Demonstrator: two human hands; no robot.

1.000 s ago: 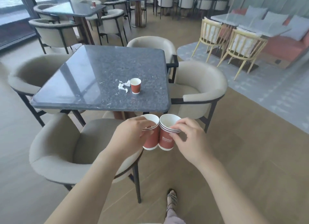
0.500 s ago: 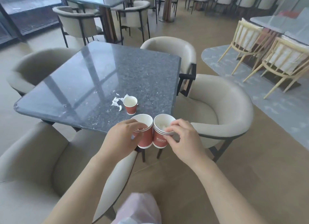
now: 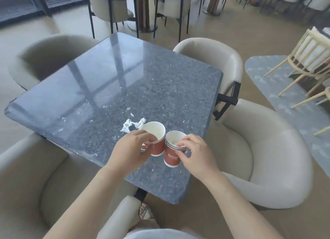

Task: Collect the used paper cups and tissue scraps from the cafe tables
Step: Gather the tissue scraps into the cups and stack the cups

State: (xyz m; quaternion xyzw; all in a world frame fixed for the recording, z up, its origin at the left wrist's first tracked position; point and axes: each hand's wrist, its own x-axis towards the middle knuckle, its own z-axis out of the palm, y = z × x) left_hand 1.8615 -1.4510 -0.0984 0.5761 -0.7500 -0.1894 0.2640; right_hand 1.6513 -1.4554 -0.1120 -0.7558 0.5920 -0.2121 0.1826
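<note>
Both hands have moved forward over the table (image 3: 125, 78) in the last half second. The left hand (image 3: 132, 149) has its grip curled round the left cup stack (image 3: 156, 138), which is upright with its mouth open. The right hand (image 3: 194, 154) pinches the rim of the right cup stack (image 3: 172, 157), which touches the left one. Tissue scraps (image 3: 133, 125) lie on the table just beyond the left cup stack, so the left hand is nearer to them. The lone cup seen earlier beside the scraps is now hidden, probably behind that stack.

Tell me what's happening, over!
Left hand holds left stack. Right hand holds right stack. Tissue scraps on table beside left stack, nothing covering them.
</note>
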